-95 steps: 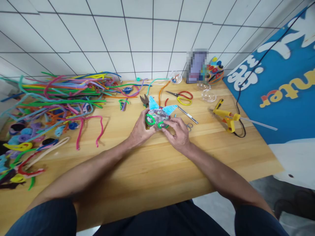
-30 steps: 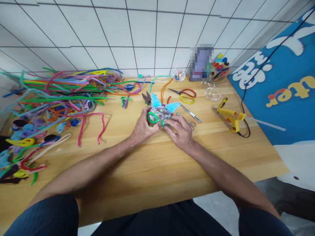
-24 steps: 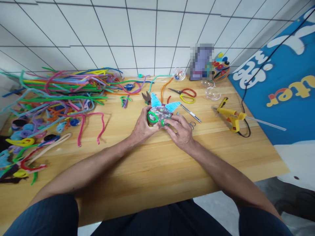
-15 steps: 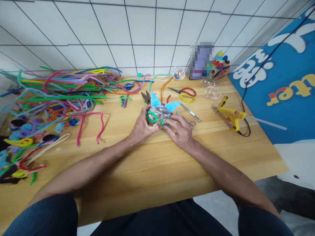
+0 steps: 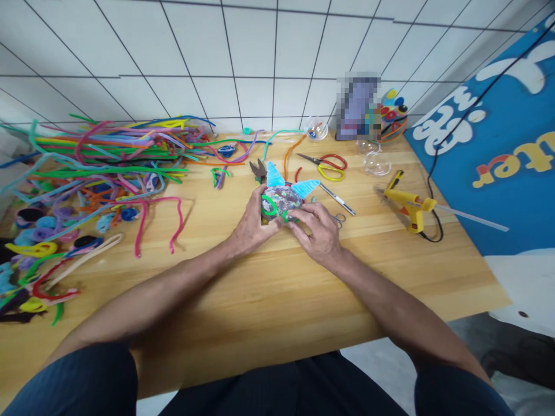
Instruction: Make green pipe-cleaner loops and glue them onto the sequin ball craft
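Observation:
Between my hands is a mottled grey rounded craft piece with two pointed light-blue ears on top. A green pipe-cleaner ring lies on its left front, and a smaller green bit shows low in the middle. My left hand is closed around the left side, thumb along the bottom. On the right, my right hand presses its fingertips against the lower front by the small green bit. Whether it also pinches that bit is too small to tell.
A heap of pipe cleaners covers the table's left. Beyond my hands lie pliers, scissors and a craft knife. Small metal-handled scissors sit beside my right hand. A yellow glue gun with its cord rests at right, near clear plastic domes.
The view has shifted very slightly. Both hands keep the same hold on the craft piece, and nothing else has visibly moved.

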Available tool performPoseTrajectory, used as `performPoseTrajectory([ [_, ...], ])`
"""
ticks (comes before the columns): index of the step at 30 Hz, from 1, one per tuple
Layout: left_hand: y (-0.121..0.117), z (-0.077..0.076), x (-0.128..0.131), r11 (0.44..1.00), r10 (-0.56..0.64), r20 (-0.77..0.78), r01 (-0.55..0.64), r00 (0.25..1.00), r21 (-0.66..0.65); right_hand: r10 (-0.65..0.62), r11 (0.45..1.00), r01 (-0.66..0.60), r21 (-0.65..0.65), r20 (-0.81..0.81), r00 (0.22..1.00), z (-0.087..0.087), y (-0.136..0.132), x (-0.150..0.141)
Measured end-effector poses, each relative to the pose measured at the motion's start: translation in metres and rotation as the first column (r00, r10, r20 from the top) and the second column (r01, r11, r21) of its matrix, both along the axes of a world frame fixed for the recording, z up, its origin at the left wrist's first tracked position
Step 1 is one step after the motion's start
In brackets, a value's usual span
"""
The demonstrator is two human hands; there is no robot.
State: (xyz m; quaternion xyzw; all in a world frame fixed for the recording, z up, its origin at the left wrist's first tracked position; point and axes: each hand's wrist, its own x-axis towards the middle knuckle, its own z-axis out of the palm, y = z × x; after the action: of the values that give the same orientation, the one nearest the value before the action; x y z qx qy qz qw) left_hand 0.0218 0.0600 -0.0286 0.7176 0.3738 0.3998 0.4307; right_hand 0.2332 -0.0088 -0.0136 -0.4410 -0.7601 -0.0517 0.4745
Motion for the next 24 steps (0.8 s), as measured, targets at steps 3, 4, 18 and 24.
performPoseTrajectory([
  [3, 0.0008, -0.0017, -0.0008, 1.0, -0.012, -0.006, 0.012, 1.0, -0.006, 0.001, 1.0, -0.001, 0.011, 0.003, 1.0, 0.0001, -0.0002, -0.0004],
  [4, 0.0008, -0.0019, -0.0007, 1.0, -0.013, -0.005, 0.013, 1.0, -0.007, -0.003, 1.0, 0.003, 0.011, 0.009, 1.0, 0.0, -0.0004, -0.0002],
  [18, -0.0006, -0.004, 0.0001, 0.999, -0.004, 0.024, 0.006, 1.0, -0.05, -0.019, 0.998, 0.017, 0.06, 0.034, 0.999, -0.0005, 0.0008, -0.003],
  [24, 0.002, 0.0006, 0.0023, 0.999, 0.021, 0.036, -0.019, 0.999, -0.045, 0.016, 1.0, -0.016, -0.02, -0.008, 1.0, -0.0045, 0.0036, 0.0028],
])
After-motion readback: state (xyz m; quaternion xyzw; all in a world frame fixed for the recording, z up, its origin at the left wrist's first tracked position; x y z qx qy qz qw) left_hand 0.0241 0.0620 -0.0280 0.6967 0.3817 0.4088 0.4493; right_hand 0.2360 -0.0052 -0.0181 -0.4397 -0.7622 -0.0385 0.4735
